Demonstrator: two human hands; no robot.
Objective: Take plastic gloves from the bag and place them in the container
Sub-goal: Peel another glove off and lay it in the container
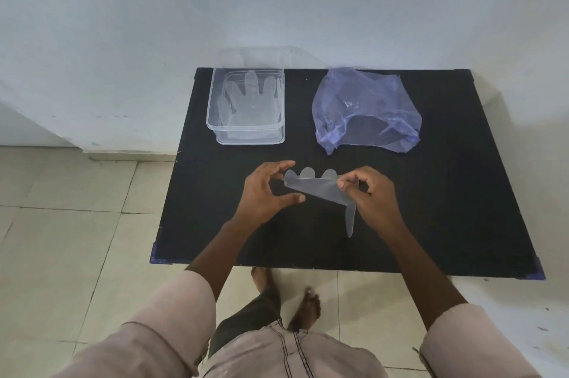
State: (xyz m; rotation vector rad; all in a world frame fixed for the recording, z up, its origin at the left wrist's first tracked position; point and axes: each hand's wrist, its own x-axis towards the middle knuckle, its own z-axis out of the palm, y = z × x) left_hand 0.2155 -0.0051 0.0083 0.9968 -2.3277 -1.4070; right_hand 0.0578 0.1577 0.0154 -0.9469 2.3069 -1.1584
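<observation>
Plastic glove [311, 188] hangs over mid-worktop [431, 223]. My right hand [372, 196] pinches one end. My left hand [268, 190] has curled fingertips at the other, thumb off it, can't tell if it's gripping. Container [212, 119] back-left holds another glove [249, 100], bag [366, 110] back-right.

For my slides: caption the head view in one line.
Right hand pinches a plastic glove, left hand touches its edge; container and bag behind on table.

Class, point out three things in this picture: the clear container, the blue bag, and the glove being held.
clear container [249, 134]: head view, front wall.
blue bag [369, 100]: head view, crumpled middle.
held glove [314, 188]: head view, palm part.
</observation>
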